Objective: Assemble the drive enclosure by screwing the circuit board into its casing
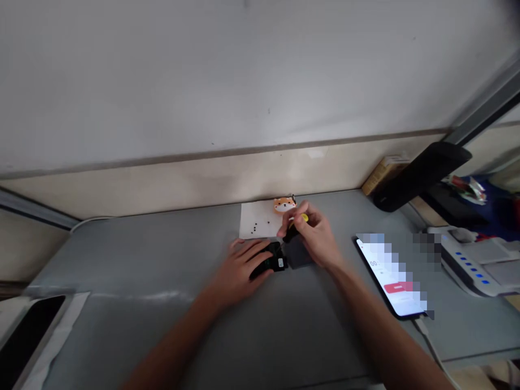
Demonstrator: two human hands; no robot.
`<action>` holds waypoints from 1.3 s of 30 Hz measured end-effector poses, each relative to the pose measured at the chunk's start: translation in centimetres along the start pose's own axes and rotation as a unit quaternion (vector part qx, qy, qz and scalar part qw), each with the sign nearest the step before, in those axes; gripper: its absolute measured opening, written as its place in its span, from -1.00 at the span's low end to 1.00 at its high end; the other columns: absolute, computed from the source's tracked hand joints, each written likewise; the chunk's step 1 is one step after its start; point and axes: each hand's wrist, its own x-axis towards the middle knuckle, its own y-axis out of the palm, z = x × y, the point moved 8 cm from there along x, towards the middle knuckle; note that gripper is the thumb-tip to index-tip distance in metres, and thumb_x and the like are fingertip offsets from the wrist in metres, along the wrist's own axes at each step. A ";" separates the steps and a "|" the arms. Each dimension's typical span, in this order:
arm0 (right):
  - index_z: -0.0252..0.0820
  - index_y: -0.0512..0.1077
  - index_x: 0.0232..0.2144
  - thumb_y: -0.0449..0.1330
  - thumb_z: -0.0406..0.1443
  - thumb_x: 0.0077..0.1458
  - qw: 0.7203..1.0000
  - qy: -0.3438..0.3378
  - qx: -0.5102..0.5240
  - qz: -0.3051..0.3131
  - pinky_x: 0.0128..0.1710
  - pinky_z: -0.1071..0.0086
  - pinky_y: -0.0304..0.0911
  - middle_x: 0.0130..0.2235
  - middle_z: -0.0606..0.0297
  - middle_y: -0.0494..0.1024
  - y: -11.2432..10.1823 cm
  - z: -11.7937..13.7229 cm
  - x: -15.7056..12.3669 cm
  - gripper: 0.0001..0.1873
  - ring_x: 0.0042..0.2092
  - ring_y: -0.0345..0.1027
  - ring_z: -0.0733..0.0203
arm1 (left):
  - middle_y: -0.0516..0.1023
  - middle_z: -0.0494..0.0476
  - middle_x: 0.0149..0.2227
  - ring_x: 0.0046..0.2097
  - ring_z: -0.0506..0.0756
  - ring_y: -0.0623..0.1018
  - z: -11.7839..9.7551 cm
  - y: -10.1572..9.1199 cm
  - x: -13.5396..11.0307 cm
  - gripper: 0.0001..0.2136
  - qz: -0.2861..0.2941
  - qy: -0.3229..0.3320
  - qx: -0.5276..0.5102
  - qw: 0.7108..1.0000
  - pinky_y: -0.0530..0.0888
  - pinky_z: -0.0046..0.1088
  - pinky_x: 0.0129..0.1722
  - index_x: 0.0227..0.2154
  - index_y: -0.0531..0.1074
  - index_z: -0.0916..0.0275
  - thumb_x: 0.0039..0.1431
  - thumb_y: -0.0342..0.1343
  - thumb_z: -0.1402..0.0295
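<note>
My left hand (244, 262) lies over a small black device (271, 261) on the grey table (162, 281), fingers curled round it and pressing it down. My right hand (314, 235) is closed on a small screwdriver with a black and yellow handle (296, 225), its tip pointing down at the black device. A dark grey flat piece (298, 253) lies just under my right hand. Behind them a white sheet of paper (258, 219) carries several tiny dark screws (254, 228). An orange and white animal figure (285, 205) sits at the paper's far right corner.
A phone (392, 276) with a lit screen lies to the right, a cable running from its near end. A white device with blue lights (473, 260) stands further right, a black stand (422, 173) and a book behind it. Another dark screen (24, 338) lies at the near left. A wall closes the table's far edge.
</note>
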 end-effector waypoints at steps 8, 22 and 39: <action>-0.09 0.40 -0.29 0.18 0.02 0.24 0.941 -0.077 -0.330 0.003 -0.42 0.37 0.21 -0.40 0.33 0.47 -0.8 2.3 -0.7 -0.68 -0.43 0.29 0.25 | 0.59 0.21 0.12 0.16 0.22 0.54 -0.1 0.0 -0.1 -0.73 -0.006 0.014 0.026 1.000 0.34 -0.02 0.25 0.01 0.52 0.13 0.45 -0.02 0.20; -0.13 0.48 -0.29 0.18 0.05 0.20 0.910 -0.051 -0.394 -0.119 -0.53 0.39 0.13 -0.51 0.34 0.50 -3.9 0.5 0.3 -0.62 -0.57 0.23 0.29 | 0.57 0.21 0.13 0.10 0.17 0.56 1.2 -1.5 -0.4 -0.70 -0.037 -0.034 0.017 0.999 0.32 -0.12 0.20 0.05 0.50 0.14 0.46 -0.12 0.37; -0.12 0.47 -0.36 0.19 0.05 0.23 0.954 -0.083 -0.281 -0.062 -0.51 0.42 0.22 -0.44 0.32 0.49 -1.0 2.0 -0.9 -0.62 -0.46 0.32 0.27 | 0.66 0.07 -0.20 -0.15 0.12 0.61 3.8 -2.9 -1.0 -0.83 -0.186 -0.142 -0.011 0.972 0.43 -0.17 0.01 -0.24 0.58 0.10 0.38 0.09 0.24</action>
